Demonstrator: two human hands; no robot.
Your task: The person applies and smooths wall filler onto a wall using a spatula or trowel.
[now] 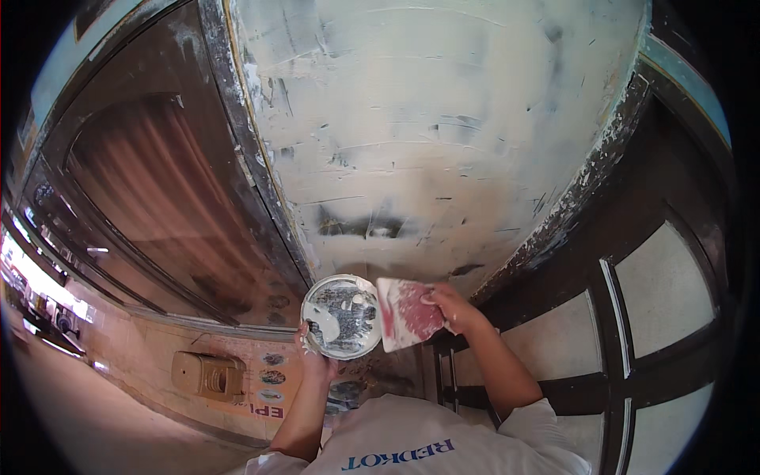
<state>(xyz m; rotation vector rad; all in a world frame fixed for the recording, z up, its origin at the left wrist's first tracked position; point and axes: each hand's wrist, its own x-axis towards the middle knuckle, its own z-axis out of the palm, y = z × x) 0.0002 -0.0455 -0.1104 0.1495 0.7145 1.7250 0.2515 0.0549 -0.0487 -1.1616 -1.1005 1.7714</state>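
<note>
My left hand [317,360] grips the lower left rim of a round, shallow lid-like pan [354,331] at waist height. White putty [325,324] is smeared over part of its inside. In my right hand [451,307] is a flat red putty spreader [412,313], coated in places with white paste. Its left edge sits close beside the pan's right rim; I cannot tell whether they touch. Past both hands rises a wall [443,95] covered with pale, uneven putty, with dark patches showing low down.
To the left stands a dark framed door [218,142] with a reddish-brown curtain behind glass. A dark panelled door [625,261] lies to the right. A brown plastic stool [207,376] and a printed sheet [269,388] are on the tiled floor at lower left.
</note>
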